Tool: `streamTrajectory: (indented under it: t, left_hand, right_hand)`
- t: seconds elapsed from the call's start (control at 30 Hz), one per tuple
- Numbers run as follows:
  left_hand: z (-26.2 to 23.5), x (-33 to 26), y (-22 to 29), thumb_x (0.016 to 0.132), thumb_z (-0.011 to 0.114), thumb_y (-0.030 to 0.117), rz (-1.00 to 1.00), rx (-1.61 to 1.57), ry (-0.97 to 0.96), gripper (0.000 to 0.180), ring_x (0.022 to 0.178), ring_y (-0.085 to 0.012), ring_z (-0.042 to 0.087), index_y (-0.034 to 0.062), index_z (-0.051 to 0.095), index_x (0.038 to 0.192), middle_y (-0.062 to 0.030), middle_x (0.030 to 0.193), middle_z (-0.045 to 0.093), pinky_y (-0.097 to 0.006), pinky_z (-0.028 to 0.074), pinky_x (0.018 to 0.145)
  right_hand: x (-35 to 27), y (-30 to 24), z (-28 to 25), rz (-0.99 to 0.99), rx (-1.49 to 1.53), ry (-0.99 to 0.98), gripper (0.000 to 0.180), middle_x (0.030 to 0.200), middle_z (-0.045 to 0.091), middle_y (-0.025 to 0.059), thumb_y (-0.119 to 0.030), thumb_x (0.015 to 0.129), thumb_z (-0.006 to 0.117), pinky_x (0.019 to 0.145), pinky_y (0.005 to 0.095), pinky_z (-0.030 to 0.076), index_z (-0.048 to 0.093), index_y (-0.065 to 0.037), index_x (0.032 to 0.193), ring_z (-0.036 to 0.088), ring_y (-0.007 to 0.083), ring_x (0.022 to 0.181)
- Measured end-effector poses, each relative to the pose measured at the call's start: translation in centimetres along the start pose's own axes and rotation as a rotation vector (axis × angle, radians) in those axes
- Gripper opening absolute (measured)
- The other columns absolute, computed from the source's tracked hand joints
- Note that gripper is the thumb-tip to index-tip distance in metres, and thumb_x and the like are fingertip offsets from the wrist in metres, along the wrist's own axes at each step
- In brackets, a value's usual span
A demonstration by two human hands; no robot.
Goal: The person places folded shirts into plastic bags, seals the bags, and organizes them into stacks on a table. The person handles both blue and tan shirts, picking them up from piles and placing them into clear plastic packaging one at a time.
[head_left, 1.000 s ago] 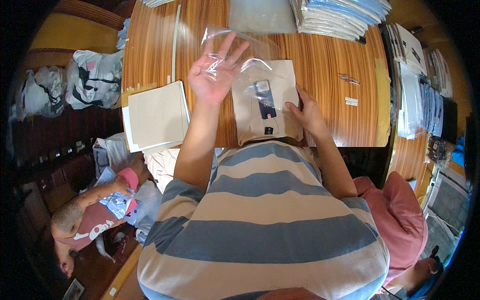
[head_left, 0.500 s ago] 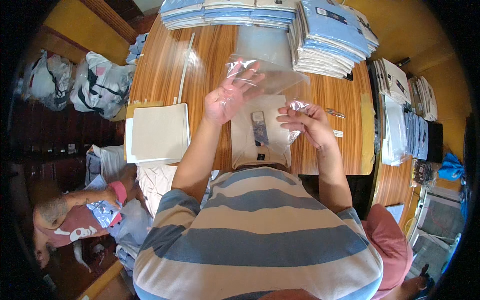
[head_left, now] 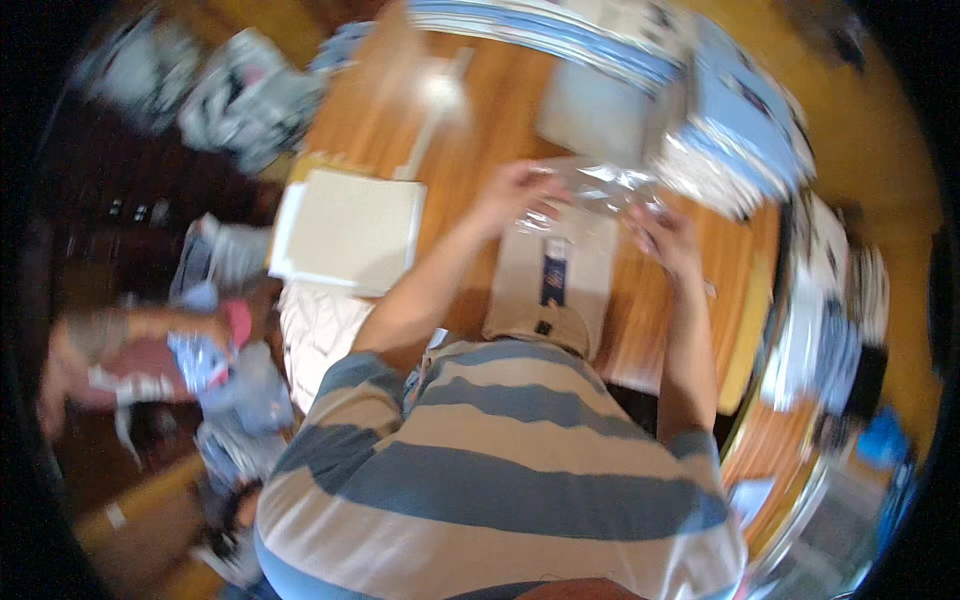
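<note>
Wooden surface (head_left: pixel 480 150) | left hand (head_left: pixel 515 192), right hand (head_left: pixel 665 235) now both pinching clear bag (head_left: pixel 595 190) | bag lowered over folded tan garment (head_left: pixel 550 280), upper centre.

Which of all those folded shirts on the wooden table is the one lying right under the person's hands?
The tan folded shirt with a dark blue tag, lying singly between the left hand and right hand, under the clear plastic bag. The others are blue-and-white, packed in stacks along the table's far edge.

A folded shirt (head_left: pixel 550 285) lies on the table (head_left: pixel 480 130) before the person, a clear plastic bag (head_left: pixel 600 190) over its far end. Left of it lies a flat board (head_left: pixel 350 230); stacks of packed shirts (head_left: pixel 720 110) stand behind and right.
</note>
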State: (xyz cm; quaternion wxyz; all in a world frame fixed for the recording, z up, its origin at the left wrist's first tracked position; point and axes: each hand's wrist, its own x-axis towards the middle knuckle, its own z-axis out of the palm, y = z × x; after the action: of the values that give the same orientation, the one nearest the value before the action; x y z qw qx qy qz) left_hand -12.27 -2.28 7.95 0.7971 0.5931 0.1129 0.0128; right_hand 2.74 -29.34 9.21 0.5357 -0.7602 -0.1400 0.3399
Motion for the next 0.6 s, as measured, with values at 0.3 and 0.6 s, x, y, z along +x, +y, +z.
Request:
streamTrajectory:
  t: [0.3,0.6]
  left_hand:
    - [0.8,9.2,-5.2,0.078,0.074,0.018,0.041,0.533,-0.165,0.024,0.084,-0.0265,0.072,0.0017,0.075,0.095,-0.0136,0.092,0.075,-0.040,0.058,0.069]
    - [-1.0,12.0,-10.3,0.080,0.070,0.031,-0.007,1.134,0.406,0.033,0.088,-0.0392,0.071,-0.0001,0.074,0.089,-0.0220,0.093,0.072,-0.051,0.056,0.072]
  right_hand:
    - [4.3,5.2,-7.6,0.101,0.166,-0.070,0.042,0.128,0.064,0.0096,-0.015,0.097,0.068,0.097,0.0246,0.049,0.058,0.002,0.134,0.059,0.0145,0.114]
    - [10.7,8.4,-3.8,-0.042,-0.198,0.057,0.014,0.099,0.071,0.0096,0.003,0.090,0.070,0.071,0.0267,0.054,0.067,0.001,0.103,0.063,0.0148,0.082]
